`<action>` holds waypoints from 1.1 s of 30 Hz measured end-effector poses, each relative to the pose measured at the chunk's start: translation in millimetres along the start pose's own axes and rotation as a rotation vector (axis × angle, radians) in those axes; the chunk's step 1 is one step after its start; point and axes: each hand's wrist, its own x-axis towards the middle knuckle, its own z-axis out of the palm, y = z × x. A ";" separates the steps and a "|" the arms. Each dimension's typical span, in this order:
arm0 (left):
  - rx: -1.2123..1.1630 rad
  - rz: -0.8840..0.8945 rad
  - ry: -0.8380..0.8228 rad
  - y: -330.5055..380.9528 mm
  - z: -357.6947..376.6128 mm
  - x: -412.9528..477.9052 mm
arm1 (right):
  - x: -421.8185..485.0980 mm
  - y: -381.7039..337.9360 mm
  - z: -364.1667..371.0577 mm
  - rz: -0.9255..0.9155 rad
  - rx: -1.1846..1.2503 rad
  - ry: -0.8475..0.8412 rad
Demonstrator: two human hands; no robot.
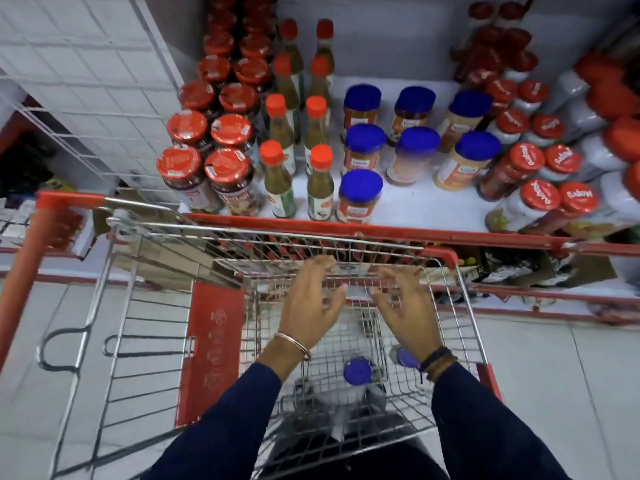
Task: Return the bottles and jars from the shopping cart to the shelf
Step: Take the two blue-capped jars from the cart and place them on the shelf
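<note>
Reaching down over the shopping cart [221,237], both hands are spread and empty, fingers apart, grasping nothing. The left hand [308,299] hovers at about 11 o'clock from the cart's middle, a thin metal bangle [292,345] on its wrist; the right hand [403,308] hovers just beside it at about 1 o'clock, dark bands [438,362] on its wrist. Both arms wear dark blue sleeves [221,434]. Inside the wire basket, below and between the wrists, two blue-capped jars are left: one blue lid [357,371] faces up near the middle, and a second jar [405,357] lies at its 2 o'clock, partly hidden by the right wrist. Both are blurred. Beyond the cart's front rim, at 12 o'clock, runs the white shelf [415,202] with its red edge. On it, blue-lidded jars [360,188] stand upright in rows near the middle, with a bare patch of shelf at the front right of them. At their 9 o'clock stand slim green bottles with orange caps [320,181], then wide dark jars with red lids [227,168]. At 3 o'clock, more red-lidded jars [540,195] crowd the shelf's end. A red panel [211,351] hangs on the cart's left side.
</note>
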 end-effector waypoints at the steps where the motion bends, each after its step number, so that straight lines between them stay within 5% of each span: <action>1: -0.005 -0.050 -0.095 -6.5 18.9 -10.4 | -7.1 24.4 4.5 0.062 -0.067 -0.077; 6: 0.043 -0.302 -0.551 -41.6 114.1 -49.7 | -20.7 127.4 29.4 0.351 -0.319 -0.471; 15: 0.367 -0.467 -1.007 -73.4 200.7 -94.6 | -12.4 205.6 65.7 0.251 -0.758 -0.929; 25: 0.455 -0.392 -0.882 -76.2 195.6 -83.5 | -6.4 207.8 60.5 0.171 -0.718 -0.806; 33: 0.401 -0.271 -0.626 -14.1 136.1 -32.5 | -0.6 136.5 -14.3 0.150 -0.481 -0.569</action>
